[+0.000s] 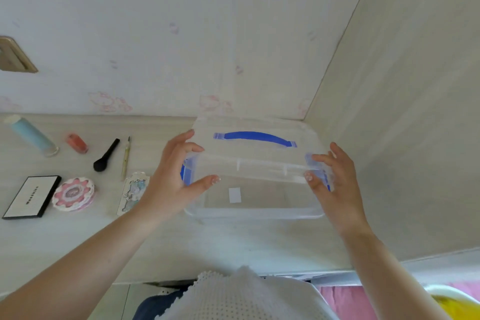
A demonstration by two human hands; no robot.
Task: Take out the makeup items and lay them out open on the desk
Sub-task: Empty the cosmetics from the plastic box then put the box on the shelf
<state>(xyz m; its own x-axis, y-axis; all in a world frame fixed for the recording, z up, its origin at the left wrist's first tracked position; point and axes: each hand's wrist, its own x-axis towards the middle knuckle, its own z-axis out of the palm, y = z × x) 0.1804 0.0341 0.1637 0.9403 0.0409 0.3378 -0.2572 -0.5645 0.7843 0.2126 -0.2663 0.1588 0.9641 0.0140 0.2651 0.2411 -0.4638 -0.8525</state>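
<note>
A clear plastic box (255, 205) with a blue-handled lid (255, 138) stands on the desk, right of centre. Nothing shows inside it except a white label. My left hand (174, 176) grips its left end, fingers on the lid and thumb on the front wall by a blue latch. My right hand (335, 184) holds the right end around the other latch. Left of the box lie a light-blue tube (31, 135), an orange bottle (77, 143), a black brush (106, 155), a thin pencil (126, 158), a black-edged palette (31, 197), a pink round compact (74, 194) and a pastel palette (133, 191).
The desk (233, 241) ends at a patterned wall behind the box and at a side panel (402, 138) close to its right end. A beige wall plate (15, 56) sits at the far left. Pink fabric and something yellow (446, 301) lie below the desk's front edge.
</note>
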